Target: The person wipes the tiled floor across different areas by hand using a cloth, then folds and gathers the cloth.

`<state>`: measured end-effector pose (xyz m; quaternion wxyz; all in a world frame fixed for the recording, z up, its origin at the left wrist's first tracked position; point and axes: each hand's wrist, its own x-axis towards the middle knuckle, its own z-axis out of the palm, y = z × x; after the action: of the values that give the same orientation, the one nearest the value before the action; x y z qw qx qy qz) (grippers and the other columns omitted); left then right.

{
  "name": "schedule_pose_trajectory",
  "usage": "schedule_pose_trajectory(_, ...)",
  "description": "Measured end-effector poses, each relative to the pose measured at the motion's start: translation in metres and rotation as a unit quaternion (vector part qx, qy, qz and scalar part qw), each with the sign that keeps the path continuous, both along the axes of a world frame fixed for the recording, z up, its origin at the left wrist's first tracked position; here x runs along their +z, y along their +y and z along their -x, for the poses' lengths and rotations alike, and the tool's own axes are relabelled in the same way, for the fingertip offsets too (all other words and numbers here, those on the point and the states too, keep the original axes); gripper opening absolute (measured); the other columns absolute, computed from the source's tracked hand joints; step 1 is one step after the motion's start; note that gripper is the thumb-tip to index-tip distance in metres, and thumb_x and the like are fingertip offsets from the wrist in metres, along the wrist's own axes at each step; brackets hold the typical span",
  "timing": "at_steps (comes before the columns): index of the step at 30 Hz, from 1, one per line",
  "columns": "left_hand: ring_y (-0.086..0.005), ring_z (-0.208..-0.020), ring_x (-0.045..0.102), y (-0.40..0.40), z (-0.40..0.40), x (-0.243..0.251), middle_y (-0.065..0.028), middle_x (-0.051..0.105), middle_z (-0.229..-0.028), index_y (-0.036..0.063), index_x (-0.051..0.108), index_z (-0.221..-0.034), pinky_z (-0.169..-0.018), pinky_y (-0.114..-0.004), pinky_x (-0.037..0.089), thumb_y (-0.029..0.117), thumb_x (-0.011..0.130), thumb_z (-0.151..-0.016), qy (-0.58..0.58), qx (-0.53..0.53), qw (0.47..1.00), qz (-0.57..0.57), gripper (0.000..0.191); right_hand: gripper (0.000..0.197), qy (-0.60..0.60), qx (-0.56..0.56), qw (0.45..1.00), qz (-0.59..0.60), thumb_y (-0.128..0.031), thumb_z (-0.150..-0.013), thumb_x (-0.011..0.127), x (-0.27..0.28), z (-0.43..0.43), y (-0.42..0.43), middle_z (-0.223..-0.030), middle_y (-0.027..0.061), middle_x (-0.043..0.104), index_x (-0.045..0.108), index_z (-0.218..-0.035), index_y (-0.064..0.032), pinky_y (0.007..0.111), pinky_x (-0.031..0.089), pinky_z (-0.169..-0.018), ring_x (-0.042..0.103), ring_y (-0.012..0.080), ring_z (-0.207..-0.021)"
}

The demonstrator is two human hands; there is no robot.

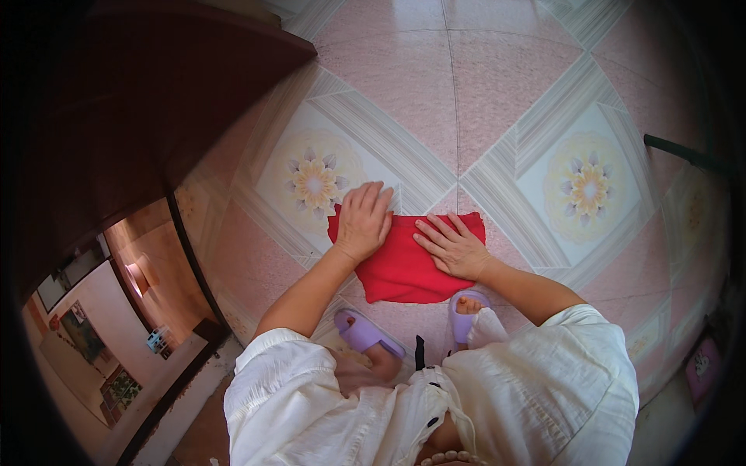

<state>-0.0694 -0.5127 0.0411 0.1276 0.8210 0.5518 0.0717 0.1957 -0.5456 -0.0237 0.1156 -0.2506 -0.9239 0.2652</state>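
Observation:
A red cloth (402, 274) lies on the patterned tile floor just in front of my feet. It looks folded, with a fairly straight far edge and a rounded, slightly rumpled near edge. My left hand (365, 220) is over its left part, palm down, with the fingertips reaching past the far edge. Whether those fingers press on the fabric is hard to tell. Spread flat on the right part is my right hand (456, 247), fingers pointing up and left. Neither hand appears to pinch the cloth.
Purple slippers (364, 333) are on my feet, close to the cloth's near edge. A dark red-brown furniture panel (157, 99) fills the upper left. Beyond a dark frame at lower left is another room with a pink basin (137, 276). A dark green bar (679, 151) juts in from the right.

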Motion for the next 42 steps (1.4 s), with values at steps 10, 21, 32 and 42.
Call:
schedule_pose_trajectory(10,-0.0436,-0.153,0.006,-0.08,-0.061,-0.046,-0.0288,0.007,-0.164,-0.0048,0.015,-0.156,-0.123,-0.053,0.012,0.043,0.06,-0.095,0.055,0.399,0.905,0.136,0.089,0.066,-0.022,0.016,0.999,0.017,-0.031,-0.091,0.057,-0.003,-0.002,-0.002,-0.163,0.0075,0.03,0.04,-0.153,-0.0148,0.055,0.017,-0.122,0.027,0.0289,-0.15)
schedule_pose_trajectory(21,-0.0444,-0.153,0.005,-0.056,-0.063,-0.034,-0.0328,0.006,-0.163,-0.0082,0.013,-0.155,-0.124,-0.053,0.008,0.056,0.057,-0.094,0.181,0.392,0.871,0.235,0.099,0.064,-0.033,-0.016,0.998,0.052,-0.036,-0.098,0.052,-0.007,0.004,0.0,-0.164,0.0043,0.028,0.034,-0.156,-0.0155,0.05,0.017,-0.123,0.026,0.0248,-0.15)
schedule_pose_trajectory(32,-0.047,-0.152,0.002,-0.058,-0.059,-0.054,-0.0348,0.002,-0.162,-0.0102,0.007,-0.154,-0.124,-0.053,0.007,0.051,0.062,-0.093,0.121,0.381,0.906,0.141,0.103,0.065,-0.048,-0.07,0.996,0.027,-0.037,-0.096,0.056,-0.004,0.007,-0.003,-0.164,0.0048,0.028,0.037,-0.155,-0.0169,0.05,0.014,-0.123,0.024,0.027,-0.151)
schedule_pose_trajectory(42,-0.0457,-0.153,0.0,-0.042,-0.044,-0.052,-0.0326,0.003,-0.163,-0.0075,0.012,-0.156,-0.124,-0.054,0.005,0.051,0.065,-0.09,0.071,0.297,0.945,0.117,0.103,0.066,-0.084,-0.135,0.986,0.05,-0.036,-0.092,0.062,0.0,0.012,-0.01,-0.163,0.0042,0.03,0.041,-0.153,-0.0185,0.054,0.015,-0.122,0.025,0.0276,-0.151)
